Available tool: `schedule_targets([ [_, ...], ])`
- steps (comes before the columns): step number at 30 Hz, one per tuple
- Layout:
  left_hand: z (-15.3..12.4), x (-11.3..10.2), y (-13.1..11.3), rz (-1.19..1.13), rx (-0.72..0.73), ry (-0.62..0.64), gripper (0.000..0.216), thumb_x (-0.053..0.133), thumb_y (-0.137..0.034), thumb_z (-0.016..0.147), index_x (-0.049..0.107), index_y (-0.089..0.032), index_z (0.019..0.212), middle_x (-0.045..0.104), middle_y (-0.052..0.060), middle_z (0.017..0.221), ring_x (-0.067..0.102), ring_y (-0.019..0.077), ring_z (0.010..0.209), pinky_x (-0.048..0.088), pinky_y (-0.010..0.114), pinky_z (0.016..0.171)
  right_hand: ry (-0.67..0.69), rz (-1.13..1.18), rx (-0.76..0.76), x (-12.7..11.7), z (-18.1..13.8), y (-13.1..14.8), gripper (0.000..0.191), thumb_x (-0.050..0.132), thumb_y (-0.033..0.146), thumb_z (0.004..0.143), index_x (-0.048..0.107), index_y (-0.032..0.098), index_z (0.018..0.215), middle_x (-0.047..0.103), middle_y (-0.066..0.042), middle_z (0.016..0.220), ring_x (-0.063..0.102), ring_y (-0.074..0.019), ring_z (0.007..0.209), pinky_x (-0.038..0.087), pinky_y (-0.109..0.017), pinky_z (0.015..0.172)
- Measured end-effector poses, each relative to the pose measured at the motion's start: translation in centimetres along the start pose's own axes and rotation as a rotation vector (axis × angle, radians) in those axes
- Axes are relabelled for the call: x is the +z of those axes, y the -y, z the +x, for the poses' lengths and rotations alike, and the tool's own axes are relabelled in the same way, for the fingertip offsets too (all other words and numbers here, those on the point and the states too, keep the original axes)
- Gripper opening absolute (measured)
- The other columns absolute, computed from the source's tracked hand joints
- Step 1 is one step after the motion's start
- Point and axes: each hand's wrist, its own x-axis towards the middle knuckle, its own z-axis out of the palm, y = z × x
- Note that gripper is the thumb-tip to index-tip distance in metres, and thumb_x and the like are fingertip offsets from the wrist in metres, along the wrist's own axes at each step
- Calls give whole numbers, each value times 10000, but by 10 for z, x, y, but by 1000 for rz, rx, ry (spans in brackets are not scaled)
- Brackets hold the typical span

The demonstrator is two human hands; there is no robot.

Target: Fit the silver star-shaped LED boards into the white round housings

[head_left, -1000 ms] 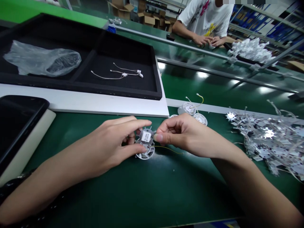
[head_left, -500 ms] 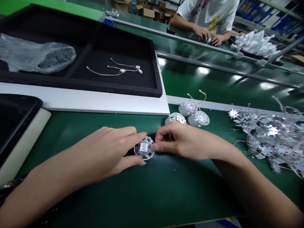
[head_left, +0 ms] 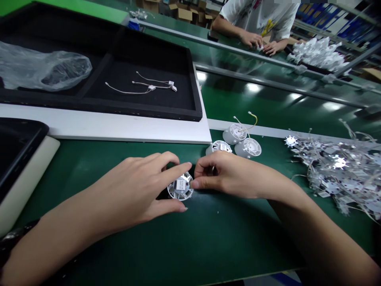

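Thumbs inward: left grip wide around white wheel, right grip narrow, hold unclear

The widest way lies over the bare green table at lower centre, below both hands. Mid-frame, the left hand and right hand crowd the part from both sides. Three cups block the space just above the right hand; a pile obstructs the right edge, the tray the upper left.
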Motion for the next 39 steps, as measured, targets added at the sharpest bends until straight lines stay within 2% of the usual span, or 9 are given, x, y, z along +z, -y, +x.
schedule_targets([
  [2, 1, 3, 1, -26, 38, -29, 474, 713, -504, 931, 572, -254, 1308, 641, 48, 1232, 688, 257, 912, 443, 353, 602, -8, -23, -24, -1, -2, 1, 181, 689, 366, 928, 743, 197, 892, 710, -7, 821, 595, -149, 716, 420, -278, 637],
  [5, 2, 4, 3, -52, 74, -27, 363, 672, -451, 970, 592, -248, 1260, 676, 34, 1189, 696, 264, 927, 481, 379, 636, 3, -84, -6, -2, -4, 2, 171, 649, 328, 946, 783, 224, 933, 742, -7, 837, 622, -158, 720, 428, -282, 638],
  [9, 4, 2, 5, -66, 85, -5, 354, 617, -444, 1004, 584, -225, 1281, 700, 43, 1175, 720, 279, 942, 529, 411, 649, 0, -115, -14, 0, -5, 1, 209, 598, 306, 957, 789, 226, 924, 752, -13, 829, 635, -157, 689, 429, -278, 618],
  [15, 2, 4, 5, -6, 146, -60, 402, 310, -485, 1098, 572, -251, 1294, 631, 93, 1357, 717, 303, 991, 556, 446, 697, 32, -81, 5, 2, -3, 0, 213, 575, 256, 943, 750, 192, 841, 693, -6, 715, 574, -125, 584, 395, -251, 537],
  [23, 0, 5, 12, -47, 119, -38, 359, 420, -491, 1071, 625, -293, 1290, 698, 50, 1243, 711, 280, 964, 540, 410, 753, 28, -33, -81, 2, 0, -2, 198, 610, 263, 952, 778, 173, 896, 619, 23, 638, 490, -97, 544, 374, -239, 528],
  [26, -2, 1, 20, -54, 49, -40, 351, 516, -519, 1024, 633, -343, 1304, 708, 26, 1241, 720, 292, 969, 545, 400, 744, -117, -57, -130, -13, -10, 0, 249, 626, 354, 973, 783, 162, 965, 705, -15, 757, 558, -121, 620, 392, -257, 574],
  [30, -7, -4, 31, -15, -34, -96, 353, 556, -527, 967, 645, -343, 1254, 716, -6, 1223, 713, 300, 1003, 542, 412, 810, -511, -249, -61, -39, -30, -6, 246, 566, 311, 994, 756, 160, 954, 746, -44, 882, 613, -155, 705, 397, -285, 629],
  [35, -11, -16, 39, 69, -231, -66, 338, 519, -387, 977, 601, -264, 1282, 646, 47, 1322, 642, 366, 1149, 480, 535, 971, -645, -367, 133, -53, -61, -40, 271, 507, 332, 1009, 730, 179, 1014, 759, -67, 994, 663, -214, 804, 428, -316, 662],
  [39, -6, -14, 32, 32, -171, -134, 418, 541, -364, 999, 531, -280, 1408, 557, 84, 1451, 557, 406, 1279, 410, 600, 1083, -833, -386, 161, -39, -75, -69, 264, 563, 383, 990, 705, 165, 1039, 744, -109, 1074, 685, -273, 951, 492, -363, 778],
])
